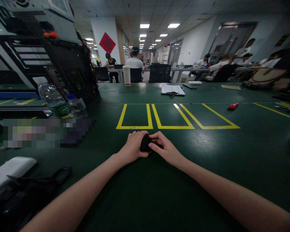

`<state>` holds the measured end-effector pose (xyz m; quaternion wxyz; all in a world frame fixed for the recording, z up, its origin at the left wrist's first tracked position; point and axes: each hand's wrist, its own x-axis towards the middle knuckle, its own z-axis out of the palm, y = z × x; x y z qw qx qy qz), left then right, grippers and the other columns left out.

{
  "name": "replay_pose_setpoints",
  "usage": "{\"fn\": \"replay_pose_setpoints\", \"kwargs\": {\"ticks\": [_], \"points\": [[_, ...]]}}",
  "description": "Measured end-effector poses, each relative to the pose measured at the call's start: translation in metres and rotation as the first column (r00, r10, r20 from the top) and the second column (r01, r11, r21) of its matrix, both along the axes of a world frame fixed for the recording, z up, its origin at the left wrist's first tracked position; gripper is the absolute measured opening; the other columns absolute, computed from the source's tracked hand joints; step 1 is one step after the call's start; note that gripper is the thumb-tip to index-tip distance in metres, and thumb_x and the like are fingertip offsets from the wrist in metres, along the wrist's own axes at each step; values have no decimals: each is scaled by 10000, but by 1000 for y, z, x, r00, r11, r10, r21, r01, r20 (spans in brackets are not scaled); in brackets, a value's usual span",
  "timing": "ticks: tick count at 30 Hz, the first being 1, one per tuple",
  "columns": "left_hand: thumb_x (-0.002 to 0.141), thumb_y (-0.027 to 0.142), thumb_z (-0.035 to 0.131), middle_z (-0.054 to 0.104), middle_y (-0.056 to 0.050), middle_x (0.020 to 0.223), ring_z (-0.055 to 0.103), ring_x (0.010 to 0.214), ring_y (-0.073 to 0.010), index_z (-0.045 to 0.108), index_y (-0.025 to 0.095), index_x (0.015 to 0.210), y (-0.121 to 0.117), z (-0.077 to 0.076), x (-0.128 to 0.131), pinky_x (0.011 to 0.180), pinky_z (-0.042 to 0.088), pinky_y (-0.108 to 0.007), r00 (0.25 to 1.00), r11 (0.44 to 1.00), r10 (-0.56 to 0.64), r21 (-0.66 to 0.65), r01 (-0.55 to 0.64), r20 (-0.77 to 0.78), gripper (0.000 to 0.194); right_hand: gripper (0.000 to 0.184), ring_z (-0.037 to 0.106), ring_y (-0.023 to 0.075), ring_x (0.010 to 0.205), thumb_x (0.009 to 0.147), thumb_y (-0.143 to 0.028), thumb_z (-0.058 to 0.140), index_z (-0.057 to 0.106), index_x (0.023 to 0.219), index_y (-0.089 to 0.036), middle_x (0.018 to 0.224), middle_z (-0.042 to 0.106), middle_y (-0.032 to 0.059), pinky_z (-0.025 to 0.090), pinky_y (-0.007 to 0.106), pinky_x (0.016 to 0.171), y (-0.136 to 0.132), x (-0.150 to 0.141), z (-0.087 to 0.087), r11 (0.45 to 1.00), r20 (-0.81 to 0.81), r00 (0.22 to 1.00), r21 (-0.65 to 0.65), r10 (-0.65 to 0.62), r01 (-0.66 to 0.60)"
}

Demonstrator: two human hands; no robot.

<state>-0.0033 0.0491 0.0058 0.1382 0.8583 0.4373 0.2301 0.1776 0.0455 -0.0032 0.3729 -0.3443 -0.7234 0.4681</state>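
Both my hands meet over the green tabletop [145, 193], just in front of the yellow-taped frames. A small dark object [144, 143] sits between them; its kind is too dark to make out. My left hand [134, 145] wraps round its left side, thumb below and fingers over the top. From the right, my right hand [163, 146] pinches at its edge with thumb and fingers. Part of the object is covered by my fingers.
Yellow tape frames [135, 128] mark the table ahead. Farther back stand a white cup [127, 76] and a clipboard [172, 90], with a red object [234, 106] at right. Bottles [54, 100], black computer hardware [72, 71] and a black bag [26, 199] crowd the left. People sit beyond.
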Motion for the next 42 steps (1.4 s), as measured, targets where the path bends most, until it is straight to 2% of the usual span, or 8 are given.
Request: {"fn": "replay_pose_setpoints", "kwargs": {"ticks": [4, 11, 16, 19, 22, 30, 36, 42], "points": [[681, 296, 674, 509, -62, 1077, 480, 955, -252, 376, 206, 1149, 0, 0, 0, 821, 389, -399, 1000, 1000, -2, -2, 2, 9, 562, 246, 553, 189, 987, 840, -257, 510, 462, 1079, -219, 1074, 522, 48, 476, 386, 856, 1, 0, 0, 1000, 49, 998, 4, -25, 25], [675, 273, 676, 506, -59, 1068, 479, 954, -250, 371, 207, 1143, -1, 1, 1, 822, 389, -390, 1000, 1000, -1, 6, 1, -9, 563, 209, 551, 181, 992, 827, -251, 535, 472, 1027, -240, 1033, 535, 20, 459, 399, 883, -1, 2, 1, 998, 61, 998, 59, -3, 0], [681, 287, 673, 503, -59, 1080, 481, 960, -254, 375, 215, 1141, -1, 2, 1, 817, 390, -396, 1000, 1000, 4, -14, -4, 0, 553, 216, 544, 181, 1015, 829, -243, 528, 465, 1035, -232, 1051, 530, 23, 471, 386, 877, -1, 1, 1, 1000, 34, 999, 24, -14, 13], [686, 291, 670, 504, -58, 1089, 479, 971, -257, 379, 221, 1139, -1, 2, 0, 828, 384, -405, 1000, 1000, -2, -20, 2, 10, 543, 278, 539, 192, 1015, 830, -254, 524, 449, 1096, -223, 1101, 510, 45, 470, 395, 874, -1, 1, 2, 1000, 57, 998, 4, -22, 21], [684, 282, 671, 504, -57, 1086, 481, 964, -253, 379, 222, 1137, -2, 2, 0, 828, 385, -402, 1000, 1000, -6, -22, 6, 10, 543, 262, 536, 197, 1009, 830, -259, 523, 465, 1084, -227, 1088, 514, 46, 456, 409, 886, -2, 2, 3, 1000, 84, 996, 19, -5, 3], [687, 297, 668, 506, -79, 1072, 476, 960, -258, 381, 186, 1149, -1, 3, 1, 827, 386, -398, 1000, 1000, -2, 5, 2, -12, 555, 188, 559, 180, 988, 823, -234, 534, 473, 1001, -238, 1001, 541, 15, 477, 384, 853, -1, 1, 1, 1000, -12, 1000, 20, 8, -8], [688, 291, 669, 503, -68, 1098, 474, 981, -260, 372, 210, 1144, -1, 2, 0, 840, 377, -410, 1000, 1000, -7, -7, 7, 1, 551, 259, 543, 197, 1004, 832, -271, 516, 462, 1079, -214, 1087, 522, 57, 465, 402, 861, 0, 1, 1, 1000, 56, 998, -2, -12, 12], [677, 272, 673, 507, -67, 1079, 476, 974, -264, 376, 219, 1134, -3, 4, 0, 823, 382, -410, 1000, 1000, -1, -21, 1, 2, 548, 205, 551, 181, 985, 823, -239, 538, 476, 1018, -240, 1017, 529, 17, 471, 391, 859, -1, 2, 2, 1000, 7, 1000, 21, 21, -21]]}}
